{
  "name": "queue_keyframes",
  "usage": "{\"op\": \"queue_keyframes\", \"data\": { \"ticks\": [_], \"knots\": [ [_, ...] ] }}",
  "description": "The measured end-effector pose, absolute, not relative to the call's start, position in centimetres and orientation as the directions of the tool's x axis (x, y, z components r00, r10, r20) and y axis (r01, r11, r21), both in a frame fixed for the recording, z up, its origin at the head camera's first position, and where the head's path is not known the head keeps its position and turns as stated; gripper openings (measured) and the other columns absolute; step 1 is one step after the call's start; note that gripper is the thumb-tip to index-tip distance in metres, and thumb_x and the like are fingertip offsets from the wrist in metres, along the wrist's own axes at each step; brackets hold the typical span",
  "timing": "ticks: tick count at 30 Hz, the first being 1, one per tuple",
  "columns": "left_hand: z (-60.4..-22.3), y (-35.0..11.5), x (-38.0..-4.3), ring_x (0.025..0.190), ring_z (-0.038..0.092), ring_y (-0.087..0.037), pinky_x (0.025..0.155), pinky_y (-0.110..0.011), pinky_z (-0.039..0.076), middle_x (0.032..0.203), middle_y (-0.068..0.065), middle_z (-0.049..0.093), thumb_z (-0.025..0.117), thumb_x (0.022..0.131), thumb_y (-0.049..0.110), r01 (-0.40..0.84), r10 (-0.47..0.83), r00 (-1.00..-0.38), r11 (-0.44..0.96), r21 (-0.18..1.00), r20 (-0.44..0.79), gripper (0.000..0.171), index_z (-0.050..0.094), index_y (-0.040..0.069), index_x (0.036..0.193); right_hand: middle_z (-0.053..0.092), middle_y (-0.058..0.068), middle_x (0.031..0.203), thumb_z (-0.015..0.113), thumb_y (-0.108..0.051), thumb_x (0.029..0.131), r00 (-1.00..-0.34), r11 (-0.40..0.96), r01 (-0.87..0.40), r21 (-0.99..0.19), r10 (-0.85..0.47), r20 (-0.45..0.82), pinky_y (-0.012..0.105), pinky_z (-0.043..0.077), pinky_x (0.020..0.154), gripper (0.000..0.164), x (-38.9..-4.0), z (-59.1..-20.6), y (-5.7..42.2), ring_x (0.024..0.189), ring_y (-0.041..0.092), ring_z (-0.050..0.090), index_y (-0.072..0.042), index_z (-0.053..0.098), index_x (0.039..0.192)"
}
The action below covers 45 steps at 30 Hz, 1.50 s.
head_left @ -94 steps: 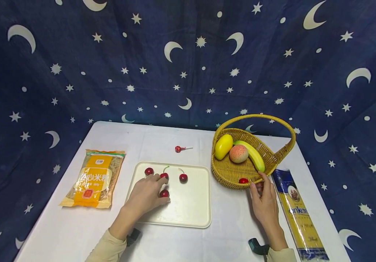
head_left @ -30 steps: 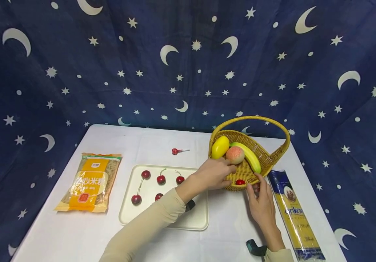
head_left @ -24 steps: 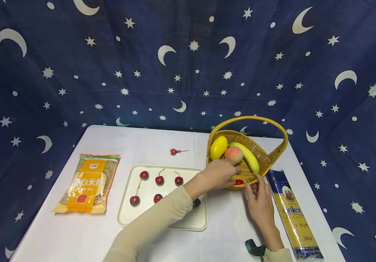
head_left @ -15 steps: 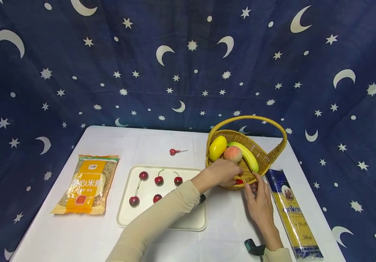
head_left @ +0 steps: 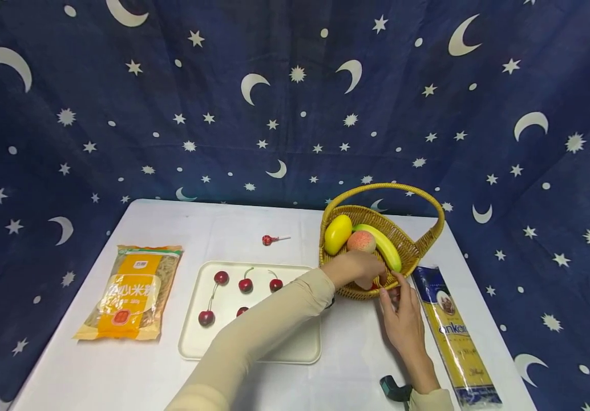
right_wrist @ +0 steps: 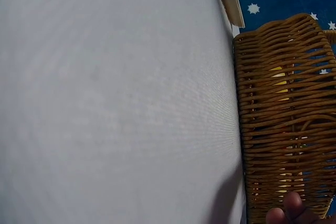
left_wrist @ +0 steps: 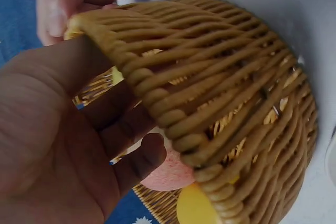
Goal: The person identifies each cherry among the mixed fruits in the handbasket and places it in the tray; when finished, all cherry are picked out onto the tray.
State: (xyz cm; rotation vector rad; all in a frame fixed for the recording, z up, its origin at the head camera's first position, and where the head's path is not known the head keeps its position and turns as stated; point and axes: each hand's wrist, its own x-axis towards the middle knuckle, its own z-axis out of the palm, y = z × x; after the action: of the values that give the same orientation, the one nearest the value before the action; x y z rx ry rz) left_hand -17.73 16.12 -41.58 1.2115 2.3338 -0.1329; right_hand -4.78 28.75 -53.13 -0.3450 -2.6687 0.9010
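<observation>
My left hand (head_left: 362, 271) reaches over the front rim of a wicker basket (head_left: 414, 251), its fingers loosely curled inside. In the left wrist view those fingers (left_wrist: 142, 156) hang just above a peach (left_wrist: 163, 177), and nothing shows between them. The hand covers the front of the basket floor. My right hand (head_left: 395, 294) pinches the basket's front rim from the table side. Its fingertip (right_wrist: 286, 213) lies against the woven wall (right_wrist: 283, 103). The basket also holds a yellow fruit (head_left: 337, 234), the peach (head_left: 360, 241) and a banana (head_left: 384, 246).
A cream tray (head_left: 295, 342) left of the basket carries several cherries (head_left: 245, 285). A lollipop (head_left: 269, 240) lies behind it. An orange noodle bag (head_left: 130, 291) is at the left and a spaghetti pack (head_left: 449, 334) at the right on the white table (head_left: 197, 228).
My left hand left the tray, crossed to the basket and has now pushed deeper in, covering the red cherry that showed at the front. My right hand has stayed at the rim.
</observation>
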Motion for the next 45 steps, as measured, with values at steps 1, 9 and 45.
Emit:
{"op": "queue_keyframes", "data": {
  "ticks": [1, 9, 45],
  "knots": [
    [-41.6, 16.3, -17.9, 0.133, 0.059, -0.002, 0.106, -0.024, 0.05, 0.148, 0.015, 0.064, 0.061, 0.105, 0.013, 0.784, 0.724, -0.474, 0.606, 0.136, -0.501, 0.047, 0.067, 0.041, 0.141, 0.058, 0.015, 0.117, 0.058, -0.032, 0.11, -0.926, 0.774, 0.128, -0.62, 0.318, 0.205, 0.036, 0.04, 0.076, 0.055, -4.8, -53.2, 28.7, 0.098, 0.03, 0.055, -0.018, 0.042, 0.16],
    [-42.0, 17.0, -18.7, 0.13, 0.058, -0.001, 0.105, -0.024, 0.048, 0.146, 0.017, 0.065, 0.058, 0.107, 0.016, 0.796, 0.671, -0.436, 0.598, 0.091, -0.6, 0.041, 0.071, 0.042, 0.136, 0.059, 0.015, 0.115, 0.06, -0.03, 0.109, -0.925, 0.777, 0.112, -0.62, 0.31, 0.222, 0.038, 0.041, 0.078, 0.055, -4.9, -53.4, 28.8, 0.099, 0.029, 0.056, -0.017, 0.043, 0.159],
    [-39.6, 11.6, -19.2, 0.096, 0.061, -0.008, 0.081, -0.028, 0.053, 0.116, 0.009, 0.072, 0.069, 0.103, 0.036, 0.813, 0.847, -0.506, 0.532, 0.238, -0.167, 0.038, 0.07, 0.025, 0.139, 0.058, 0.013, 0.113, 0.057, -0.032, 0.11, -0.925, 0.772, 0.107, -0.626, 0.309, 0.222, 0.037, 0.043, 0.079, 0.055, -4.8, -53.5, 28.8, 0.1, 0.028, 0.057, -0.018, 0.041, 0.16]
  ]
}}
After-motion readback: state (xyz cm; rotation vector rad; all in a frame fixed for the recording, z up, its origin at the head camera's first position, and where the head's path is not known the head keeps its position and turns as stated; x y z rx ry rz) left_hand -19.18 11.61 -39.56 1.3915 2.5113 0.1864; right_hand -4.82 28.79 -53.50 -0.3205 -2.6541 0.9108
